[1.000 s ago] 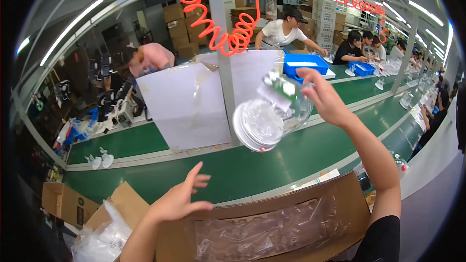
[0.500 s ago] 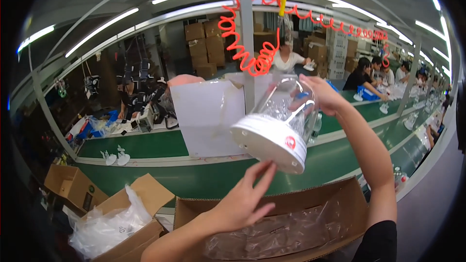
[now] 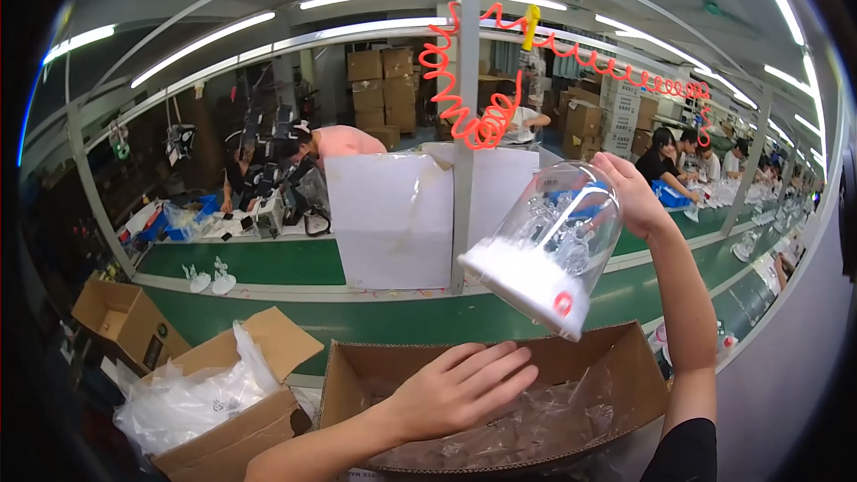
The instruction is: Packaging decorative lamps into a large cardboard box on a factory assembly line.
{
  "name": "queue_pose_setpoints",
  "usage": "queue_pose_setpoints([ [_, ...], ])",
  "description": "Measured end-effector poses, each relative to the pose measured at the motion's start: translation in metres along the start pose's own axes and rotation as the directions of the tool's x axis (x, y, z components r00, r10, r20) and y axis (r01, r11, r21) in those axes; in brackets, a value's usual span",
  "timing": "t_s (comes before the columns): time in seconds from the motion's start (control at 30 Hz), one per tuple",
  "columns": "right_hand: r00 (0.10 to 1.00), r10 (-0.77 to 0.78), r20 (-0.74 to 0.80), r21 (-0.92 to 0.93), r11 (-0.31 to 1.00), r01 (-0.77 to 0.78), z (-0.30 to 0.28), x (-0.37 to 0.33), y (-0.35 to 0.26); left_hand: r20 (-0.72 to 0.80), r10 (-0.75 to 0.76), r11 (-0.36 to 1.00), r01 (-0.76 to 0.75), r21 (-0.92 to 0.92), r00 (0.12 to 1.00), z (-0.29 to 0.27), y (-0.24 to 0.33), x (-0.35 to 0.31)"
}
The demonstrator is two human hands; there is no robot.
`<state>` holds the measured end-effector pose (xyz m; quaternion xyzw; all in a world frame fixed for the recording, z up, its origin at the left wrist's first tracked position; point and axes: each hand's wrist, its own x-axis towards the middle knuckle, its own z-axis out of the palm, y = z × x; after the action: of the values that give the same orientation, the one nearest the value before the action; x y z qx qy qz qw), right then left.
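Observation:
My right hand (image 3: pixel 636 198) is closed round the rounded top of a clear dome display (image 3: pixel 561 236), holding it tilted in the air with its white base toward the lower left. A red round sticker (image 3: pixel 562 304) marks the base's side, and a clear figure shows inside the dome. Below the base, my left hand (image 3: pixel 469 390) has its fingers stretched out and touches nothing. It hovers over an open cardboard box (image 3: pixel 353 364) with clear plastic wrapping (image 3: pixel 500 442) inside.
Left of the box is another carton (image 3: pixel 223 424) holding white plastic bags (image 3: pixel 198 388). A green conveyor (image 3: pixel 402 321) runs behind, with white-based clear figures (image 3: pixel 211 278) at left. White panels (image 3: pixel 390 223) stand past it by a post; orange coiled hose (image 3: pixel 486 125) hangs above. Several people work beyond.
The dome has moved right and slightly down with my right hand, its underside turned less toward view. My left hand has left the base and flattened over the box.

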<state>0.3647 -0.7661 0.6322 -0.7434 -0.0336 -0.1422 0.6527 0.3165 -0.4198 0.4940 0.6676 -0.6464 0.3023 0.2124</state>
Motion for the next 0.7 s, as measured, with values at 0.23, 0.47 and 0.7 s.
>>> queue_pose_setpoints([
  [0.23, 0.951, -0.302, 0.064, -0.518, 0.804, 0.29, 0.033, -0.047, -0.003, 0.008, 0.241, 0.846, -0.214, 0.489, 0.971, -0.012, -0.013, 0.008],
  [0.47, 0.851, -0.507, 0.139, -0.653, 0.599, 0.464, 0.063, -0.09, 0.003, 0.173, 0.355, 0.843, -0.395, 0.365, 0.919, -0.007, -0.014, -0.015],
  [0.7, 0.739, -0.594, 0.317, -0.702, 0.377, 0.605, 0.084, -0.111, -0.001, 0.266, 0.286, 0.875, -0.364, 0.32, 0.921, 0.005, -0.006, -0.021],
])
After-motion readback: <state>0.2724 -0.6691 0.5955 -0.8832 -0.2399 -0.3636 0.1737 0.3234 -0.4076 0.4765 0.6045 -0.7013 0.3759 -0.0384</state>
